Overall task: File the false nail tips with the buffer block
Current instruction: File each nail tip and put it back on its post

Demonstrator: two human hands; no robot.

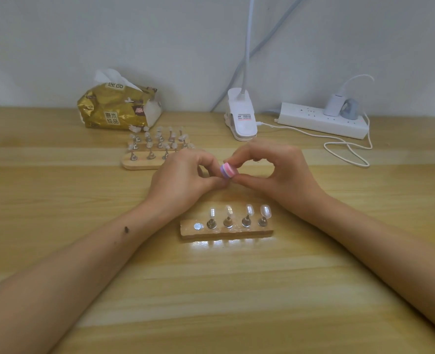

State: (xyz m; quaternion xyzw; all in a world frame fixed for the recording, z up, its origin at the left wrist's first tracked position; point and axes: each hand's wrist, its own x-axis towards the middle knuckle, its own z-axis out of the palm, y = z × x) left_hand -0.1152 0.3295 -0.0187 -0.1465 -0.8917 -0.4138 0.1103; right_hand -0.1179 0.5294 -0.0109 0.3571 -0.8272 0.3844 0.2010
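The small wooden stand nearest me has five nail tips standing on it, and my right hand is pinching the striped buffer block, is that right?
Not quite. The head view shows four nail tips on the near wooden stand; its leftmost spot holds only a bare metal disc. The right hand does pinch the striped buffer block.

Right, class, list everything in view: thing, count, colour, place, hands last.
buffer block: one, pink-white-purple, between the hands
near wooden stand: one, tan, before the hands
nail tips: four, clear, upright on it
far wooden stand: one, tan, behind left hand, tips uncounted
tissue pack: one, gold, back left
clip lamp: one, white, back centre
power strip: one, white, back right
cables: unclear count, white, around the strip
left hand: one, fingertips at the block
right hand: one, pinches the block
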